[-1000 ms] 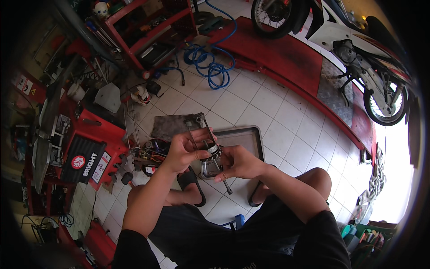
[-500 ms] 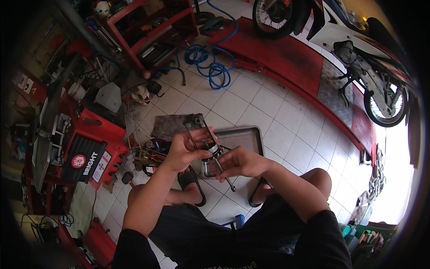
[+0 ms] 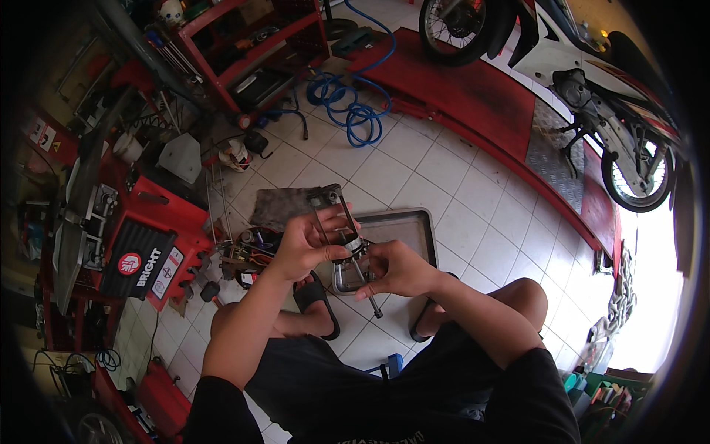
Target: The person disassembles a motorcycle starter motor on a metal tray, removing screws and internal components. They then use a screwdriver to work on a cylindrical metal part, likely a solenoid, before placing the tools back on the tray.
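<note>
Head view: gripping the metal frame in the left hand, over the left of the tray, and pinching its rod with the right hand. Swinging the near end slightly left since half a second ago, suggesting turning.

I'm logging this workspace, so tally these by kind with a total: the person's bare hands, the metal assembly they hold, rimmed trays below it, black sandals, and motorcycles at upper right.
Hands: 2 (left hand, right hand)
Metal assembly: 1
Rimmed tray: 1
Sandals: 2 (left sandal, right sandal)
Motorcycle: 1
Total: 7
</note>
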A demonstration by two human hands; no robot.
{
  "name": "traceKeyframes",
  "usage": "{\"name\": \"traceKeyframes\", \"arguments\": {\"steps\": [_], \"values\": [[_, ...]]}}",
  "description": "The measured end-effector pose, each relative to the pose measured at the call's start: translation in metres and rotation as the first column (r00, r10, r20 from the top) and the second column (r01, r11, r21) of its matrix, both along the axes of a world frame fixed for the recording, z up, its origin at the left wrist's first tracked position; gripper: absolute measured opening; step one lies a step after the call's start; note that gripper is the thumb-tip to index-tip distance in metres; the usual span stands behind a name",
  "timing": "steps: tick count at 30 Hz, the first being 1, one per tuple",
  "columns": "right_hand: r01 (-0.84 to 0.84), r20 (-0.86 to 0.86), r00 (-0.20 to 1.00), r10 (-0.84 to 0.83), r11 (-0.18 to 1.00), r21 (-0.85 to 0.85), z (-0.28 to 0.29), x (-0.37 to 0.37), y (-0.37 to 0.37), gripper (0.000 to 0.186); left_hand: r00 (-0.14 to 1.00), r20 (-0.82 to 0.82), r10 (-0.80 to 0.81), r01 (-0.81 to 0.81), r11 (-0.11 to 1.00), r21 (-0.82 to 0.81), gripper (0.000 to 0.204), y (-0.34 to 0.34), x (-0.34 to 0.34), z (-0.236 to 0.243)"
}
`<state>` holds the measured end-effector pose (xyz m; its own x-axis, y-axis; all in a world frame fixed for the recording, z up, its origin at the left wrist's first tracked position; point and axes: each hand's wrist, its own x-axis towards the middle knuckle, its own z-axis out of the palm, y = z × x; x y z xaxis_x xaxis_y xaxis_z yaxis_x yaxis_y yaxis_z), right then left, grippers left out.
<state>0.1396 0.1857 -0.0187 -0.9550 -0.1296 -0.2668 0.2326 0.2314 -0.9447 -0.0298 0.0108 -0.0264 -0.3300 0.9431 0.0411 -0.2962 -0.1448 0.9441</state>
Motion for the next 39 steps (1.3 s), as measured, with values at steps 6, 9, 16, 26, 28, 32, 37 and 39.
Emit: {"name": "traceKeyframes", "arguments": {"steps": [6, 9, 16, 26, 28, 32, 37, 39], "values": [[0.064, 0.076, 0.996, -0.045, 0.963, -0.262, -0.004, 0.003, -0.004, 0.078, 1.0, -0.019, 0.004, -0.004, 1.0, 0.005, 0.076, -0.001, -0.001, -0.001], [0.02, -0.022, 1.0, -0.02, 1.0, 0.0, -0.002, 0.001, -0.005, 0.074, 1.0, -0.013, -0.002, 0.002, 1.0, 0.002, 0.077, 0.0, -0.001, 0.001], [-0.022, 0.086, 0.996, 0.028, 0.997, -0.068, 0.003, -0.001, -0.003, 0.069, 0.999, -0.038, -0.027, 0.027, 1.0, 0.006, 0.076, 0.0, -0.001, -0.002], [-0.084, 0.058, 0.994, 0.092, 0.989, -0.122, 0.008, 0.0, 0.002, 0.069, 0.993, 0.112, -0.04, 0.039, 0.999, 0.014, 0.072, 0.001, 0.0, -0.001], [-0.102, 0.013, 0.994, 0.105, 0.986, -0.129, 0.01, 0.001, -0.003, 0.066, 0.985, 0.167, -0.051, 0.051, 0.999, 0.006, 0.07, 0.002, -0.002, -0.007], [0.013, 0.111, 0.99, 0.088, 0.724, -0.69, -0.003, 0.005, -0.005, 0.062, 0.96, 0.281, 0.009, 0.009, 0.998, -0.06, 0.06, 0.004, -0.003, -0.01], [0.073, 0.218, 0.968, 0.124, 0.692, -0.718, -0.027, 0.003, -0.011, 0.056, 0.957, 0.287, 0.037, 0.035, 0.969, -0.243, 0.058, 0.006, -0.005, -0.013], [0.048, 0.206, 0.973, 0.105, 0.778, -0.627, -0.032, 0.002, -0.014, 0.051, 0.967, 0.242, 0.075, 0.001, 0.954, -0.3, 0.056, 0.006, -0.003, -0.014]]}}
